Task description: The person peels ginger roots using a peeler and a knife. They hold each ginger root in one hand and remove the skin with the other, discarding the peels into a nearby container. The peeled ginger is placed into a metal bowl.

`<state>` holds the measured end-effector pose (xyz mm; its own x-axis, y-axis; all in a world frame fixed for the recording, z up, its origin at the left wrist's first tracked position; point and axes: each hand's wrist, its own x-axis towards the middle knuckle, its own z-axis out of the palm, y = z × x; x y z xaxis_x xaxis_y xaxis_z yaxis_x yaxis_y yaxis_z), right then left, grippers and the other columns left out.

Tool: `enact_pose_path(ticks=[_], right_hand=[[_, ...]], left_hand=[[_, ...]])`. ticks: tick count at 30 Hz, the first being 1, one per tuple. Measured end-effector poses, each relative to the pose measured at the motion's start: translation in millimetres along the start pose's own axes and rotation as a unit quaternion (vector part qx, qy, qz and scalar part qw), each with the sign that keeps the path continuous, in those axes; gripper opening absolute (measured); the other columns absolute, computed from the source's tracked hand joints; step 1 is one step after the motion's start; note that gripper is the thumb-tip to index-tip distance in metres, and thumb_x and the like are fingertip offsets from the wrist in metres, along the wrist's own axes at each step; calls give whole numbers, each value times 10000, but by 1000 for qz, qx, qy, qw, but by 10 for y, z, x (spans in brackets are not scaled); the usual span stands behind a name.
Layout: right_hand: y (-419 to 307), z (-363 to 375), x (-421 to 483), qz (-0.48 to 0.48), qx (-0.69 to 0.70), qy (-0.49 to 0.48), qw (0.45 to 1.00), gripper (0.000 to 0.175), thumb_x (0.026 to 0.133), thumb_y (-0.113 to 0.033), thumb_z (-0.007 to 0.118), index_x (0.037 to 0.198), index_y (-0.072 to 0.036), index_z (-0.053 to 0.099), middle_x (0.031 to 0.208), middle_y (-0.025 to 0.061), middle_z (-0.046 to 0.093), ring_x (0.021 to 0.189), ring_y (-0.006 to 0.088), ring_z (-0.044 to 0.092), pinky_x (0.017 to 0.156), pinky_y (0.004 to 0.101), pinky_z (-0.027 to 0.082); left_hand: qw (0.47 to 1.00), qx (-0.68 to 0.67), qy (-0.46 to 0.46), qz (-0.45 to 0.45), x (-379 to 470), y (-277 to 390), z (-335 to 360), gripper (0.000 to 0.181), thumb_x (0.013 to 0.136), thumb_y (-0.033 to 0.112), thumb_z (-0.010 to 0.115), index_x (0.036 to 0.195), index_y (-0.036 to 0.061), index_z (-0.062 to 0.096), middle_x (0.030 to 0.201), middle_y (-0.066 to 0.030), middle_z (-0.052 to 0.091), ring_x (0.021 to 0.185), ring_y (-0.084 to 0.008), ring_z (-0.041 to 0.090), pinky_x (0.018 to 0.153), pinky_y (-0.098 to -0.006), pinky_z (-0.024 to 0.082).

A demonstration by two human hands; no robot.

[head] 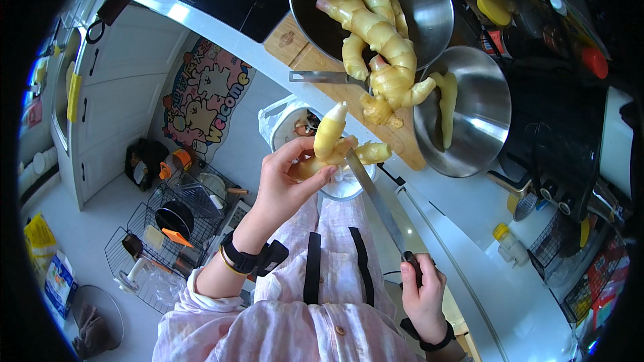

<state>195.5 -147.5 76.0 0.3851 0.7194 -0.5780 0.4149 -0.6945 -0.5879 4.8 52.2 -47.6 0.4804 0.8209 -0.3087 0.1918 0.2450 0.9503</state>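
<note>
My left hand [282, 176] grips a knobbly piece of ginger root [329, 133], one pale finger of it pointing up. In my right hand [425, 294] is the dark handle of a long, narrow knife [375, 193]. The blade's far end meets the ginger near the base of a side knob; whether it cuts in cannot be told. Beneath the ginger stands a lined waste bin [361, 186] with scraps inside. Large ginger roots [392, 50] lie partly in a wide steel bowl [432, 0] and hang over its rim. A smaller steel bowl [483, 110] holds one slender ginger piece [447, 110].
A wooden cutting board [337, 88] lies under the wide bowl, with a metal handle [322, 76] across it. Spice jars [493, 5] crowd the counter's back. A wire dish rack [146, 221] and a printed floor mat [206, 90] are on the left.
</note>
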Motion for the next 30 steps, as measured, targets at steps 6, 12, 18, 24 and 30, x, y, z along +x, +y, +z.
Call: enact_pose_path(ticks=[6,12,18,24,30], right_hand=[[0,-44,-22,72,72,-67,993,215,976,-184,603,881,3,556,652,90,544,527,176,487,520,295,401],[28,-14,-27,123,179,-95,972,278,995,-224,582,848,11,558,636,26,525,575,78,444,544,254,378],[-7,20,-21,143,183,-92,968,300,1003,-238,571,840,14,559,642,16,531,584,73,448,550,252,379],[-21,70,-10,155,209,-94,961,301,1012,-238,558,846,12,558,647,9,531,587,62,456,547,239,379],[-56,48,21,201,269,-123,934,315,1028,-256,535,835,-8,553,646,-23,489,576,38,425,518,217,341]], left_hand=[[977,171,-1,128,19,73,-129,354,789,94,794,1106,27,649,1011,-94,700,931,-242,669,824,-329,512],[980,157,-12,125,38,96,-197,357,765,92,800,1086,47,652,1042,-95,700,943,-279,661,818,-353,500],[965,204,-21,164,28,123,-236,360,767,98,800,1087,40,647,1011,-99,695,906,-285,663,780,-346,508],[916,304,-15,261,83,153,-250,376,724,51,819,1060,25,653,921,-97,677,794,-251,634,686,-334,489],[890,355,-58,280,111,205,-310,376,750,101,752,1107,56,644,1057,-67,681,887,-233,653,769,-326,511]])
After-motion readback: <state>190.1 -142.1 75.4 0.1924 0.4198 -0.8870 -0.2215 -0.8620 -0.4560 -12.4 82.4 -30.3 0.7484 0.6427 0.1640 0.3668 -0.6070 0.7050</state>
